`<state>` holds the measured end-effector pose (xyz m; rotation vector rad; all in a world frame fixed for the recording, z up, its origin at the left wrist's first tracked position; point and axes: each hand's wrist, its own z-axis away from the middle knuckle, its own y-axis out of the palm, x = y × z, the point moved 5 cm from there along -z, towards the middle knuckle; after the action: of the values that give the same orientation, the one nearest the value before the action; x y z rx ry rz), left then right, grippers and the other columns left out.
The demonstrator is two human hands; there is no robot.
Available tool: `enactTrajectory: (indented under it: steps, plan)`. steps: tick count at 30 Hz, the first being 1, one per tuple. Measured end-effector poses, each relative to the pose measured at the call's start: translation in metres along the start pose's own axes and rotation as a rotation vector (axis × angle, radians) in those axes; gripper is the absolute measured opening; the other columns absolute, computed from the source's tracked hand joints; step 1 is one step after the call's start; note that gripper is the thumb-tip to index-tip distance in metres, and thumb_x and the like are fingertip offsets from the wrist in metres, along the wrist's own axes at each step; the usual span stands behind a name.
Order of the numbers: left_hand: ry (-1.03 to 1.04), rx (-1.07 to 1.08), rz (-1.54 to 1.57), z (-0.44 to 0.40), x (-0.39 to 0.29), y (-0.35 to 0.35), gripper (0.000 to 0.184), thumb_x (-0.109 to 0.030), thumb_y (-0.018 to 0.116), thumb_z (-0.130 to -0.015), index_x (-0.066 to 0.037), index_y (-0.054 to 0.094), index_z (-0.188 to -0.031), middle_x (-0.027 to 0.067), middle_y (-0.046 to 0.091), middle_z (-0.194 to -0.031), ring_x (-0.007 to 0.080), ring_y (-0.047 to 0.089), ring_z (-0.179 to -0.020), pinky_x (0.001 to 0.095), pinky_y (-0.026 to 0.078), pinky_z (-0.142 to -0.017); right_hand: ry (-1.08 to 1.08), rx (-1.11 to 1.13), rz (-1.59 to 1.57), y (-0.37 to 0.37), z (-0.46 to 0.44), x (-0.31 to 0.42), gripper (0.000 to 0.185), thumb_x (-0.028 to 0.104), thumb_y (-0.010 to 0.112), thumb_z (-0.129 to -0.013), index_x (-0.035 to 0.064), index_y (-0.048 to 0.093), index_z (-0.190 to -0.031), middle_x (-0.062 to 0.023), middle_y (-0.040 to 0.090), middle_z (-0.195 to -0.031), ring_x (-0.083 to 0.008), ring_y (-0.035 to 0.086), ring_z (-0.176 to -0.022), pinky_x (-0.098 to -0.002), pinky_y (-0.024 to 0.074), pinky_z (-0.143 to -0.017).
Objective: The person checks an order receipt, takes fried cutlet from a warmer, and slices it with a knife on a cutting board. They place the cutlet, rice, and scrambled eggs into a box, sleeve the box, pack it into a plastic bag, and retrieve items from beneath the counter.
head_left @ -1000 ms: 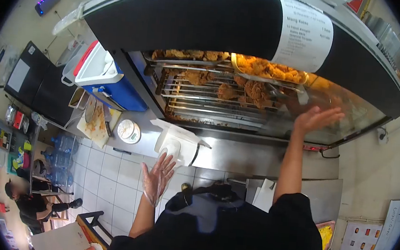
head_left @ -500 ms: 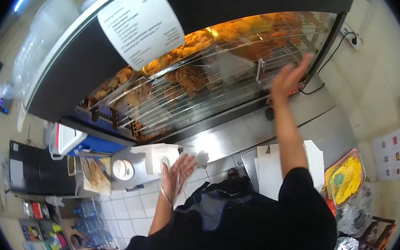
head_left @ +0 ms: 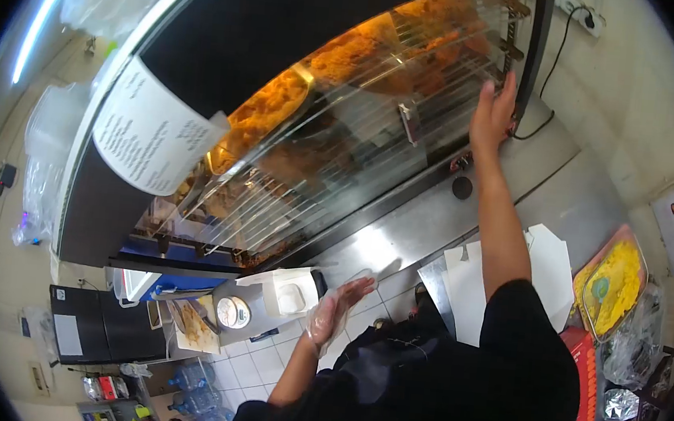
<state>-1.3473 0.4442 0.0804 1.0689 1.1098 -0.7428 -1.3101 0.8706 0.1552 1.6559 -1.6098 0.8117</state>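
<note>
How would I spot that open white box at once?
Start at the big food cabinet and look at the steel counter below it. On that counter, just beside the gloved left hand, sits the white box. Its angular, opened sides set it apart from the round container further left.

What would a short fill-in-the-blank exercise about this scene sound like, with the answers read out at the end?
1. Unlike the right hand, the left hand wears a clear plastic ____.
2. The white box near the left hand is not closed but ____.
3. The loose food at the far right of the picture is mostly coloured ____.
4. The printed paper on the display cabinet is coloured ____.

Missing words: glove; open; yellow; white.
</note>
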Motion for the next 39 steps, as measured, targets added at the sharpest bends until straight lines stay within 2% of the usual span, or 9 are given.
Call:
enactTrajectory:
  steps: [1,5,11,19,21,22,24,31,39]
  plan:
    - [0.055,0.084,0.003,-0.013,-0.009,0.012,0.074,-0.063,0.033,-0.095,-0.007,0.041,-0.142,0.0194,0.040,-0.146,0.0351,0.035,-0.137,0.0527,0.022,-0.114,0.038,0.063,0.060,0.010,-0.021,-0.025,0.056,0.043,0.046,-0.099,-0.0022,0.046,-0.131,-0.0190,0.052,-0.129,-0.0357,0.040,-0.127,-0.0477,0.0279,-0.107]
    - [0.144,0.255,-0.321,-0.066,-0.051,0.052,0.077,-0.065,0.035,-0.093,-0.003,0.047,-0.137,0.0199,0.048,-0.139,0.0368,0.044,-0.131,0.0468,0.031,-0.109,0.065,0.036,0.018,0.017,-0.010,-0.021,0.052,0.045,0.048,-0.097,0.0001,0.054,-0.124,-0.0155,0.056,-0.122,-0.0340,0.041,-0.124,-0.0467,0.0270,-0.106]
    - [0.182,0.318,-0.992,-0.156,-0.139,0.133,0.062,-0.046,0.036,-0.096,0.000,0.047,-0.135,0.0232,0.050,-0.136,0.0375,0.047,-0.127,0.0443,0.037,-0.105,-0.119,0.219,0.041,0.028,0.058,0.014,0.062,0.049,0.052,-0.094,0.0025,0.045,-0.135,-0.0161,0.050,-0.131,-0.0332,0.031,-0.132,-0.0493,0.0174,-0.110]
    - [0.828,-0.125,-1.875,-0.292,-0.215,0.187,0.048,-0.035,0.038,-0.097,0.001,0.053,-0.126,0.0212,0.053,-0.131,0.0359,0.051,-0.122,0.0471,0.041,-0.099,0.023,0.434,0.012,0.070,0.135,0.039,0.087,0.062,0.053,-0.087,-0.0010,0.028,-0.143,-0.0186,0.040,-0.137,-0.0383,0.023,-0.136,-0.0578,0.0140,-0.107]
    - [0.502,-0.217,-1.963,-0.338,-0.230,0.188,0.043,-0.031,0.041,-0.097,0.001,0.054,-0.123,0.0196,0.055,-0.128,0.0317,0.053,-0.120,0.0452,0.044,-0.096,-0.025,0.505,0.029,0.057,0.126,0.054,0.104,0.073,0.053,-0.079,-0.0055,0.025,-0.142,-0.0230,0.029,-0.146,-0.0445,0.018,-0.137,-0.0635,0.0138,-0.106]
    - [0.253,-0.246,-1.981,-0.359,-0.238,0.187,0.039,-0.029,0.045,-0.097,0.000,0.054,-0.121,0.0182,0.057,-0.125,0.0278,0.054,-0.118,0.0430,0.046,-0.094,-0.009,0.540,0.002,0.054,0.123,0.064,0.103,0.072,0.052,-0.081,-0.0051,0.023,-0.144,-0.0236,0.029,-0.146,-0.0445,0.015,-0.139,-0.0650,0.0119,-0.106]
    - [0.099,-0.342,-2.022,-0.395,-0.248,0.176,0.039,-0.028,0.045,-0.097,0.000,0.055,-0.121,0.0180,0.057,-0.125,0.0278,0.054,-0.118,0.0428,0.046,-0.094,-0.024,0.581,-0.036,0.058,0.136,0.072,0.103,0.068,0.055,-0.082,-0.0038,0.018,-0.147,-0.0239,0.027,-0.149,-0.0448,0.012,-0.141,-0.0658,0.0103,-0.106]
    - [0.025,-0.614,-2.029,-0.495,-0.283,0.140,0.038,-0.028,0.047,-0.096,0.000,0.055,-0.121,0.0174,0.058,-0.125,0.0277,0.055,-0.117,0.0421,0.046,-0.095,0.045,0.698,-0.146,0.062,0.150,0.091,0.096,0.046,0.066,-0.083,0.0008,0.014,-0.150,-0.0220,0.027,-0.150,-0.0415,0.009,-0.143,-0.0656,0.0121,-0.106]
    - [0.061,-0.757,-1.991,-0.543,-0.291,0.131,0.037,-0.027,0.050,-0.096,-0.001,0.056,-0.122,0.0168,0.058,-0.125,0.0276,0.056,-0.116,0.0412,0.047,-0.095,0.011,0.774,-0.188,0.065,0.160,0.092,0.092,0.044,0.067,-0.082,-0.0020,0.020,-0.146,-0.0210,0.032,-0.146,-0.0385,0.007,-0.144,-0.0626,0.0111,-0.107]
